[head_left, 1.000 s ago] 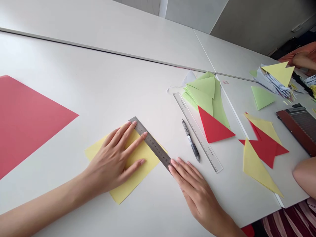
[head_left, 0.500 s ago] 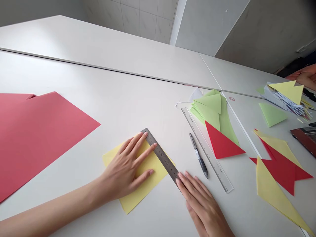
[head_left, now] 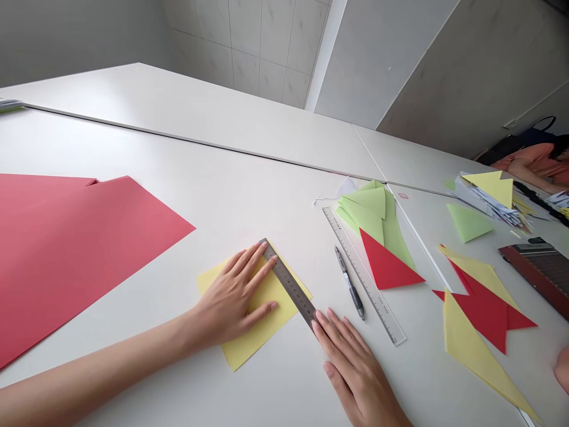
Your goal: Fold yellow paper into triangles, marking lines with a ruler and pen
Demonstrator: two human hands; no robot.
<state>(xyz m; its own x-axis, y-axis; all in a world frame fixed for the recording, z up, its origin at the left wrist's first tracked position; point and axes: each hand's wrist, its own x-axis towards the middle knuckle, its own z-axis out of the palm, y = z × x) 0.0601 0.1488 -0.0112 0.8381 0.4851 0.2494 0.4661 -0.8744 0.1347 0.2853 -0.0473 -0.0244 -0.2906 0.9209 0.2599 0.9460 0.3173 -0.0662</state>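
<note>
A square of yellow paper [head_left: 267,320] lies on the white table with a steel ruler [head_left: 291,287] slanting across it near its right edge. My left hand [head_left: 235,290] is spread flat over the paper, and its fingertips press the ruler's upper end. At the ruler's lower end, past the paper, the fingertips of my right hand [head_left: 351,362] rest on the metal with the fingers stretched out. To the right of that hand are a grey-black pen [head_left: 349,283] and a clear plastic ruler [head_left: 364,279].
Large red sheets [head_left: 84,249] cover the table's left side. Folded green papers [head_left: 376,213] and a red paper triangle [head_left: 386,261] lie beyond the clear ruler. Further right are yellow pieces [head_left: 480,356], red pieces [head_left: 489,308] and a dark red object [head_left: 537,273]. Another person [head_left: 533,163] sits at the far right.
The steel ruler has slid slightly inward from the paper's right edge, so a yellow strip shows beyond it. My right thumb has moved slightly. The camera view has shifted.
</note>
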